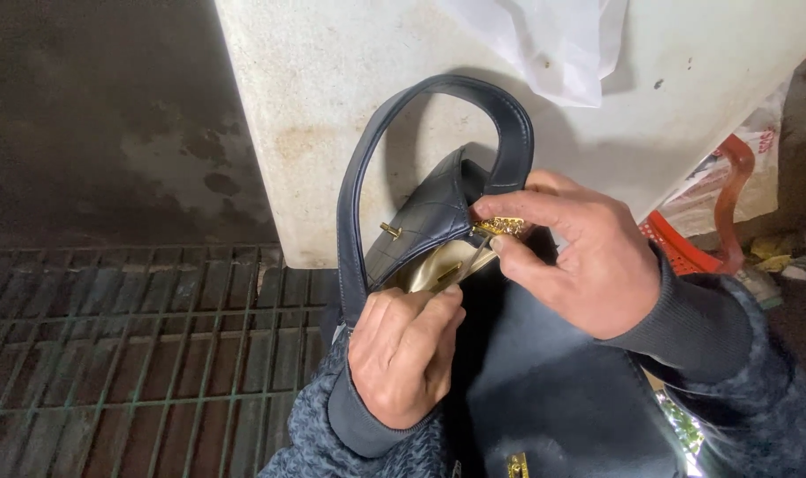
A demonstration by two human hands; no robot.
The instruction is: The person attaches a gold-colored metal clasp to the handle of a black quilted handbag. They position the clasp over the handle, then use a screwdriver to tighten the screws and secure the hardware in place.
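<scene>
— So, item one?

— Handbag, dark navy leather with a quilted front panel, lying in the person's lap against a pale, stained slab. Its arched strap handle stands upright over the opening. One small gold stud shows on the quilted panel, and a gold fitting sits low on the body of the bag.

— Hands?

— Right hand: thumb and forefinger pinched narrow on a gold, studded clasp piece at the bag's mouth, the other fingers curled behind. Left hand: closed around the near edge of the bag just below the opening, fingertips touching a pale gold lining or flap — which of the two, hard to say from this angle. Both wrists are in dark knitted sleeves.

— Surroundings?

— Metal floor grate, dark and worn, to the left. White plastic sheet draped over the slab's top edge. Red plastic stool or basket, partly hidden behind the right forearm, beside a printed sack. Dark stained floor beyond the grate.
</scene>
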